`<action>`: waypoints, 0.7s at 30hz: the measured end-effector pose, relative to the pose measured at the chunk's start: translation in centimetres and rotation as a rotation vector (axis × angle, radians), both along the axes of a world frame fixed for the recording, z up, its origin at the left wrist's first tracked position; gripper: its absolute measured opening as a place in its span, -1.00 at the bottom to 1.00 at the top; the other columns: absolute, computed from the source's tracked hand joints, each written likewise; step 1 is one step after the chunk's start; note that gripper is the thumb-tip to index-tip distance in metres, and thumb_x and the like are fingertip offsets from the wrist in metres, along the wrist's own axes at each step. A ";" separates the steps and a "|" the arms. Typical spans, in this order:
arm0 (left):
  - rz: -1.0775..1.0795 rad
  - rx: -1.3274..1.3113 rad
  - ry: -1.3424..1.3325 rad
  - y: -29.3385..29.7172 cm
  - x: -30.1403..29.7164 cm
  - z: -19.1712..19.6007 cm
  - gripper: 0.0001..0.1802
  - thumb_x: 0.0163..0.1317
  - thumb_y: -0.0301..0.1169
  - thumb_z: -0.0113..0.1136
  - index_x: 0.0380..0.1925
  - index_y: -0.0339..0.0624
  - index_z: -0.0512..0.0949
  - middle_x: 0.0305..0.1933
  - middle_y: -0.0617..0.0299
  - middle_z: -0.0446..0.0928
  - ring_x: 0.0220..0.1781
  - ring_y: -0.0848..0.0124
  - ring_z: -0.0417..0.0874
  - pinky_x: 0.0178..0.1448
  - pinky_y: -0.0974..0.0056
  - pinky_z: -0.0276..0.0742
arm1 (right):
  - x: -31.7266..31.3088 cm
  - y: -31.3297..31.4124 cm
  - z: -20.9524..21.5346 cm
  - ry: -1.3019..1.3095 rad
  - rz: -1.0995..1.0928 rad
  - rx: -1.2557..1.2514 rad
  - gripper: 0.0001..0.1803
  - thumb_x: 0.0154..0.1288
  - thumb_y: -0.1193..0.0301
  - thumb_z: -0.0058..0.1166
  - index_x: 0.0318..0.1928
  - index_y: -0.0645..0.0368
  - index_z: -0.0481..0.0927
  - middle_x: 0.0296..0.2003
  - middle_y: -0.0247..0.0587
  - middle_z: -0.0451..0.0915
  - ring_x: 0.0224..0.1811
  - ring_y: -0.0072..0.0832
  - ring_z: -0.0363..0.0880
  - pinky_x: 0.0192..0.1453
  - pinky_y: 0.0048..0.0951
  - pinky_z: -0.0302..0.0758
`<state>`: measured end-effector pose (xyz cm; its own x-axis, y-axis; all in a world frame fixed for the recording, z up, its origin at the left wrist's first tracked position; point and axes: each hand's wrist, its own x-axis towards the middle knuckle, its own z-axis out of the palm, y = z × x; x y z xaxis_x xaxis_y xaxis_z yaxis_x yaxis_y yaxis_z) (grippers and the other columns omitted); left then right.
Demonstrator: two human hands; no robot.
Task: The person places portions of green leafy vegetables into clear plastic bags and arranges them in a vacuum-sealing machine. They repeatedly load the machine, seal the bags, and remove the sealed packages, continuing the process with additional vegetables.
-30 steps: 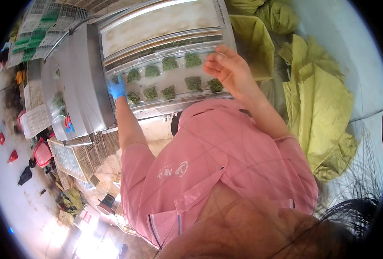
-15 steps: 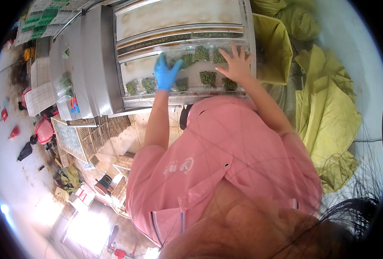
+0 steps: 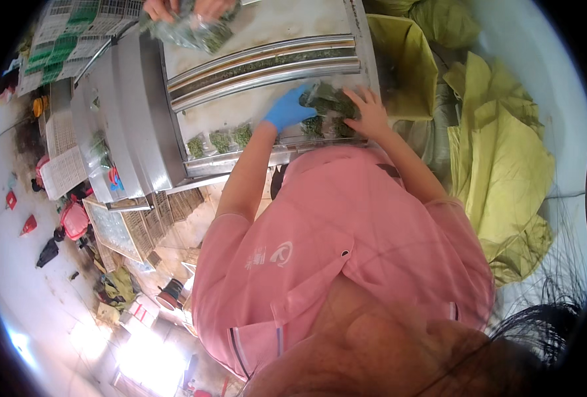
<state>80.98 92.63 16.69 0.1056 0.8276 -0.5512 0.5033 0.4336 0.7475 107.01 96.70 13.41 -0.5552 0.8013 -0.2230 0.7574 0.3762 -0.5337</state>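
A pink shirt (image 3: 399, 251), its collar (image 3: 253, 347) seemingly striped, and a blue glove (image 3: 289, 111) are worn.

Brownish flr (image 3: 210, 205), v. bright light (image 3: 151, 360) lwr lt, pale surface (image 3: 561, 106) rt

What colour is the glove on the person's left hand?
Bright blue; the close-fitting glove shows best in the head view.
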 end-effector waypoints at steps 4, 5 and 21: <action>0.011 0.061 -0.250 0.6 3.6 -1.5 -0.08 -0.02 -0.28 0.36 0.39 -0.14 0.20 0.30 -0.10 0.38 0.34 0.12 0.41 0.38 0.15 0.32 | 4.8 -0.9 -3.3 0.388 -0.214 -0.130 -0.20 -0.06 0.33 0.34 0.30 -0.11 0.40 0.29 -0.03 0.29 0.31 0.06 0.24 0.40 -0.14 0.22; 0.002 0.068 -0.292 1.2 5.1 -1.3 -0.09 0.00 -0.29 0.37 0.39 -0.16 0.20 0.34 -0.07 0.34 0.37 0.14 0.36 0.41 0.15 0.28 | 5.8 -0.9 -3.6 0.458 -0.278 -0.175 -0.22 -0.05 0.35 0.33 0.28 -0.05 0.41 0.28 -0.03 0.30 0.30 0.04 0.26 0.40 -0.17 0.23; 0.005 0.311 -0.098 -6.8 7.8 4.3 -0.41 0.20 -0.16 0.25 0.21 -0.14 0.44 0.16 -0.05 0.50 0.19 0.03 0.51 0.28 0.07 0.41 | 7.5 -1.0 -5.9 0.808 -0.859 -0.583 -0.38 0.26 0.31 0.20 0.29 0.15 0.32 -0.03 -0.10 0.56 -0.08 -0.32 0.58 -0.02 -0.33 0.52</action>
<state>88.77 85.81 21.02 0.1410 0.9555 -0.2589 0.4208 0.1789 0.8893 114.48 95.66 7.53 -0.0595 0.8634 -0.5010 0.0307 -0.5001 -0.8654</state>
